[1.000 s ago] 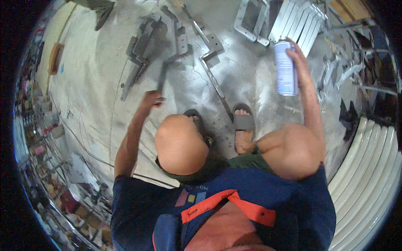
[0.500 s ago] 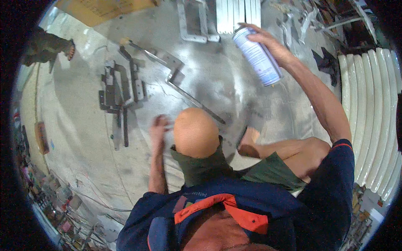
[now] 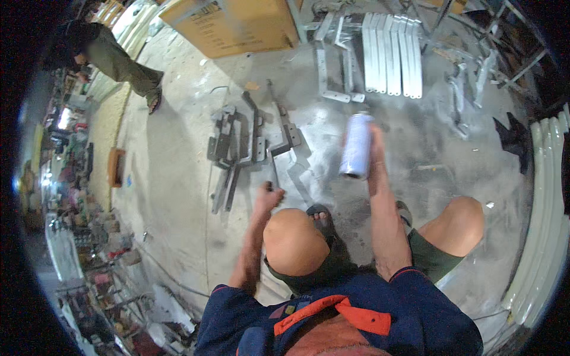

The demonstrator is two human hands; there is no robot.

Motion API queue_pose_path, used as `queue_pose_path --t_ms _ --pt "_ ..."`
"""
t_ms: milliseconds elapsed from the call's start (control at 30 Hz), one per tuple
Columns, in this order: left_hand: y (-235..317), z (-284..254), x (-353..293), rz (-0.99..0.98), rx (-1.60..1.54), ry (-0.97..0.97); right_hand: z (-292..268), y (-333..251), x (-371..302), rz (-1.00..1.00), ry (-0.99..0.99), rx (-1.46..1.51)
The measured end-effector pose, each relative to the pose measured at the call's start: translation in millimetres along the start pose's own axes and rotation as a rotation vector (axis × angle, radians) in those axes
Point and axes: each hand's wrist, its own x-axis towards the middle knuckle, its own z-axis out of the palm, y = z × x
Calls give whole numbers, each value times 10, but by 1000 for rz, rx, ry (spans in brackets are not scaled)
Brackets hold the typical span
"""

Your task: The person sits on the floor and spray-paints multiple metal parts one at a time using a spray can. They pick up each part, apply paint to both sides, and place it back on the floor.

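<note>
My right hand (image 3: 376, 155) is wrapped around a pale blue-and-white spray can (image 3: 357, 144), held upright above the floor. A bent metal bracket (image 3: 287, 137) with a small flat plate stands to the left of the can. Closed around the near end of that bracket is my left hand (image 3: 270, 197); the fingertips are partly hidden. Just left of the bracket lies a cluster of dark, unpainted-looking metal brackets (image 3: 237, 139), some overlapping. A pale angular mark shows on the floor right of the held bracket.
Several silver flat bars (image 3: 392, 56) lie side by side at the back, beside silver angled brackets (image 3: 324, 65). A large cardboard box (image 3: 234, 29) stands behind. Long white wrapped lengths (image 3: 534, 219) line the right. Another person's leg (image 3: 133, 71) is at far left, near cluttered goods (image 3: 89, 237).
My left hand has reached forward and taken hold of the bracket, which has turned and shifted left. The spray can has come nearer and more upright in my right hand. The view has shifted.
</note>
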Motion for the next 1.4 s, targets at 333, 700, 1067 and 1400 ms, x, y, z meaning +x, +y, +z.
queue_pose_path --t_ms 333,700,1067,1400 --pt "2539 -2253 523 772 977 450 120 50 -200 23 109 -226" --pt "4029 -1814 1093 962 495 327 516 -153 -281 -281 128 -252" --pt "4605 -1531 1303 952 342 176 1300 -580 -221 -205 -199 -495" --pt "4642 -1642 1399 1063 470 231 1305 -568 -255 -145 -348 -461"
